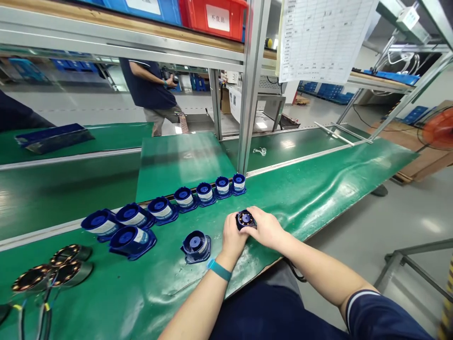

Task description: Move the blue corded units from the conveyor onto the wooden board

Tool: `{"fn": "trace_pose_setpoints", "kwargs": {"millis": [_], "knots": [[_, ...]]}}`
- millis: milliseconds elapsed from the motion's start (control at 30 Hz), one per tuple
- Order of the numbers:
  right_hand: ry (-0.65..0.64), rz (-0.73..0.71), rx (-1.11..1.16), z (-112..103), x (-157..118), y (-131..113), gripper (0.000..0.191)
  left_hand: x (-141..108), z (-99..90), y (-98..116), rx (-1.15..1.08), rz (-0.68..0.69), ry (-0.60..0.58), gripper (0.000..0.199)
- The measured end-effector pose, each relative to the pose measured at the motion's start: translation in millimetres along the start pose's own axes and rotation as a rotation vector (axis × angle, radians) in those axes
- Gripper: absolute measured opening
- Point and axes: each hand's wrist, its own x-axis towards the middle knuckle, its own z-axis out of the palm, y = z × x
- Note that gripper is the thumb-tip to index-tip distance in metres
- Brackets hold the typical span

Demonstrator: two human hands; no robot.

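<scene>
Both hands are closed around a blue motor housing [245,219] with a ring of copper windings showing in its open top. My left hand [231,234] wraps its left side. My right hand [266,228] grips it from the right, with the thumb across the front. Just left of my hands, a single blue housing [196,245] with a round hub stands on the green mat. Another labelled blue housing [131,241] sits farther left, in front of a row of several similar housings [162,209] along the mat's back edge.
Copper-wound stators [67,271] with cables lie at the near left of the green mat [300,198]. A metal post [249,94] rises behind the row. Above are a red bin [215,19] and a hanging paper sheet [322,40]. A person [150,85] stands beyond the bench.
</scene>
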Motion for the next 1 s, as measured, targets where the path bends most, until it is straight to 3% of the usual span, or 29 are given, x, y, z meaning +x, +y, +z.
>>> {"fn": "trace_pose_setpoints", "kwargs": {"millis": [167, 267, 367, 433, 600, 733, 833, 933, 1000], "knots": [[0.135, -0.058, 0.011, 22, 1, 10, 0.053, 2, 2.6, -2, 0.014, -0.019, -0.076, 0.042], [0.158, -0.129, 0.041, 28, 5, 17, 0.049, -1, -3.9, -1, 0.027, -0.054, -0.175, 0.058], [0.145, -0.156, 0.122, 32, 9, 25, 0.048, -17, -26.4, -1, 0.086, -0.033, -0.305, 0.086], [0.146, -0.161, 0.14, 35, 11, 30, 0.048, -36, -49.2, -4, 0.177, 0.013, -0.352, 0.092], [0.122, -0.149, 0.183, 41, 12, 38, 0.052, -80, -96.5, -10, 0.39, 0.158, -0.368, 0.06], [0.17, -0.177, 0.192, 25, 19, 46, 0.046, -86, -100.4, -5, 0.48, 0.179, -0.331, 0.05], [0.429, -0.128, 0.17, -4, 29, 65, 0.04, -84, -97.5, -3, 0.492, 0.202, -0.329, 0.046], [0.68, 0.026, 0.11, -25, 39, 97, 0.044, -84, -97.5, -3, 0.485, 0.215, -0.324, 0.044], [0.62, 0.148, 0.07, -27, 42, 118, 0.044, -85, -98.0, -3, 0.49, 0.217, -0.31, 0.044]]}}
